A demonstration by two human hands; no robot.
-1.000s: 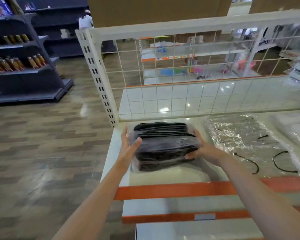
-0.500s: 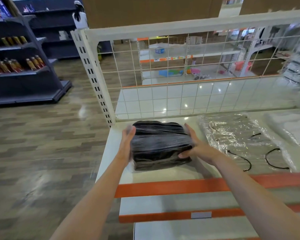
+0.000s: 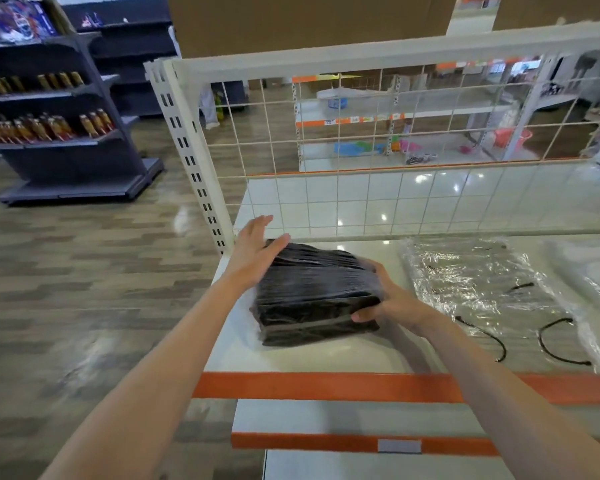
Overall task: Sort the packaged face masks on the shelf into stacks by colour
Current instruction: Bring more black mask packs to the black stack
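Black mask stack [image 3: 317, 292], film-wrapped, lies on white shelf [image 3: 291, 358] at its far-left corner, just near of wire grid [image 3: 378, 188]. L hand [image 3: 253, 252]: fingers straight, palm pressed on stack's left top edge, no curl. R hand [image 3: 392, 301]: fingers wrapped round stack's right side, thumb on near face. Clear pack [image 3: 482, 285] w/ black ear loops lies right of stack, close but apart. Pale pack at far right, blurred. Orange strip [image 3: 326, 386] runs along shelf's near edge.
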